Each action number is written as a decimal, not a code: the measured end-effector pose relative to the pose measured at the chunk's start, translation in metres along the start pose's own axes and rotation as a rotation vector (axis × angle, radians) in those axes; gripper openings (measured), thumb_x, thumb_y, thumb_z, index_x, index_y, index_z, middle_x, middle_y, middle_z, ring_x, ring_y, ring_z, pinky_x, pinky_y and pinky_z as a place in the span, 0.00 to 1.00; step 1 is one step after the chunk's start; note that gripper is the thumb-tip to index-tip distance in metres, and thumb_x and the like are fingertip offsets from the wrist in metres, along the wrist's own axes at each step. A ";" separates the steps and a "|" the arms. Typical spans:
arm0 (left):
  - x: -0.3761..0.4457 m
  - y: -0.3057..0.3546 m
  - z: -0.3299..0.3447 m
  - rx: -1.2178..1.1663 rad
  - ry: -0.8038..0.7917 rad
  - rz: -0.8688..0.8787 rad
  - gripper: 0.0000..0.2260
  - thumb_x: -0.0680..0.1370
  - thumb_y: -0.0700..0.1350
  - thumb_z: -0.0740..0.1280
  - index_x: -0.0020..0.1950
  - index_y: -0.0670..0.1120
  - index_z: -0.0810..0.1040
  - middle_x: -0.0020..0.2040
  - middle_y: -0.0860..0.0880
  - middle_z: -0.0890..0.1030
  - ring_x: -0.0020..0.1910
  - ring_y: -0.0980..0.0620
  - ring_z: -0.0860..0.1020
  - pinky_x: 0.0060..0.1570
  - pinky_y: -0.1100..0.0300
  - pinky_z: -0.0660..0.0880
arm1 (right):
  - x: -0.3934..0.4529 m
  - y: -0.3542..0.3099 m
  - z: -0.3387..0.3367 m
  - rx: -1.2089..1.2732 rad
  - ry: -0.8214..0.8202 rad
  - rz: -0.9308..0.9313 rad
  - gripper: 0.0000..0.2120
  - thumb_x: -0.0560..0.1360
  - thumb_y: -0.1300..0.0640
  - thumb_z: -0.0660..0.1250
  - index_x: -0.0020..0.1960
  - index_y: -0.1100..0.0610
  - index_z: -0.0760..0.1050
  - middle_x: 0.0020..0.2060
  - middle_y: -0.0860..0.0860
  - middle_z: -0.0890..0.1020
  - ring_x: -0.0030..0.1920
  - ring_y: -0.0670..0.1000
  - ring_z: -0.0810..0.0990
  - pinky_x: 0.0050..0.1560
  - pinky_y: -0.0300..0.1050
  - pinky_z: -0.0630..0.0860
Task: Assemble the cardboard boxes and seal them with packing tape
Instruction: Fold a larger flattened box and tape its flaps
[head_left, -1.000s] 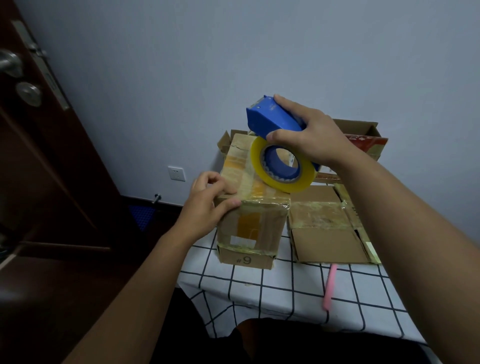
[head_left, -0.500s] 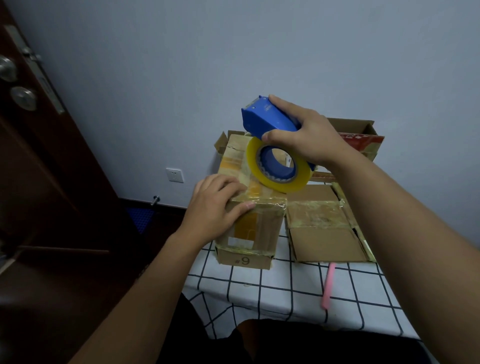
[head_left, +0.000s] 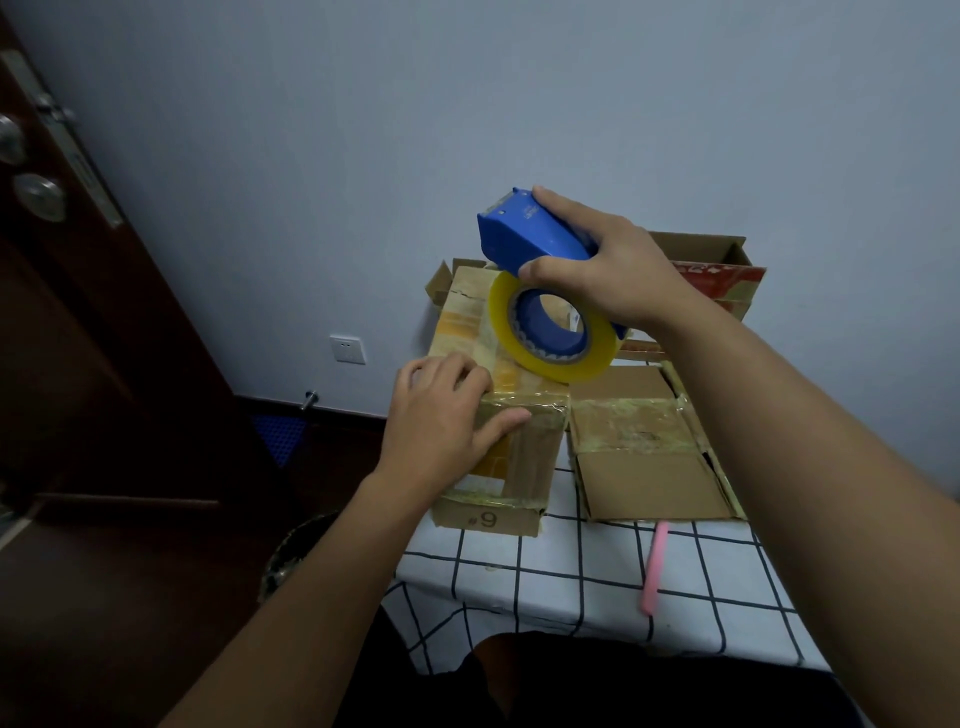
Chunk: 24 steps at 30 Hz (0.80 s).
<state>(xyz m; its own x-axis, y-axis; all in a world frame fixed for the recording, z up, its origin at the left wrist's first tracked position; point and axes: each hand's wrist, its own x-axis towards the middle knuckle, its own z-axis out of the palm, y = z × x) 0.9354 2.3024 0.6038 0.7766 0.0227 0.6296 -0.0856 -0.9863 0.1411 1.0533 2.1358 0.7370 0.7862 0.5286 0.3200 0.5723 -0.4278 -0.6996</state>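
Observation:
A cardboard box marked "#9" (head_left: 524, 457) stands on the checked tablecloth (head_left: 571, 566), its top taped over. My left hand (head_left: 441, 421) lies over the box's near top edge on the left, fingers on the lid and thumb along the front face. My right hand (head_left: 608, 270) grips a blue tape dispenser (head_left: 524, 234) with a yellowish tape roll (head_left: 550, 332), held just above the box's top. A flattened box (head_left: 649, 467) lies to the right.
An open box with red print (head_left: 727, 270) stands at the back right against the wall. A pink stick (head_left: 655, 566) lies on the cloth near the front. A dark door (head_left: 78, 312) stands at the left, a bin (head_left: 296, 556) below the table edge.
My left hand slid from the box's left corner to the right along the near top edge and flattened over it. The dispenser stayed over the box top.

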 end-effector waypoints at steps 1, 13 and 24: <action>0.000 0.002 0.000 0.023 -0.002 -0.009 0.25 0.74 0.70 0.60 0.47 0.48 0.76 0.47 0.50 0.76 0.49 0.50 0.74 0.56 0.51 0.67 | 0.000 0.000 0.000 0.000 0.000 0.000 0.35 0.69 0.41 0.73 0.73 0.35 0.65 0.64 0.42 0.75 0.59 0.47 0.77 0.60 0.48 0.76; 0.004 0.021 0.012 0.032 -0.037 -0.012 0.26 0.73 0.71 0.62 0.52 0.48 0.77 0.52 0.50 0.77 0.54 0.49 0.74 0.60 0.52 0.68 | -0.001 0.000 -0.002 -0.002 0.006 -0.004 0.34 0.70 0.42 0.73 0.74 0.35 0.64 0.64 0.43 0.75 0.59 0.49 0.77 0.60 0.47 0.76; 0.007 0.035 0.011 0.072 -0.009 -0.133 0.30 0.71 0.74 0.58 0.50 0.48 0.76 0.51 0.49 0.77 0.51 0.48 0.73 0.51 0.52 0.71 | 0.000 0.000 -0.001 0.010 -0.005 -0.004 0.35 0.70 0.43 0.73 0.74 0.36 0.65 0.64 0.43 0.75 0.59 0.48 0.77 0.60 0.47 0.76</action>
<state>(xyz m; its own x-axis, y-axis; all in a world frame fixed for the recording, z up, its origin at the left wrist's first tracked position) 0.9442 2.2660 0.6049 0.7838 0.1531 0.6019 0.0636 -0.9838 0.1674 1.0539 2.1354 0.7372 0.7825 0.5344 0.3195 0.5733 -0.4183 -0.7045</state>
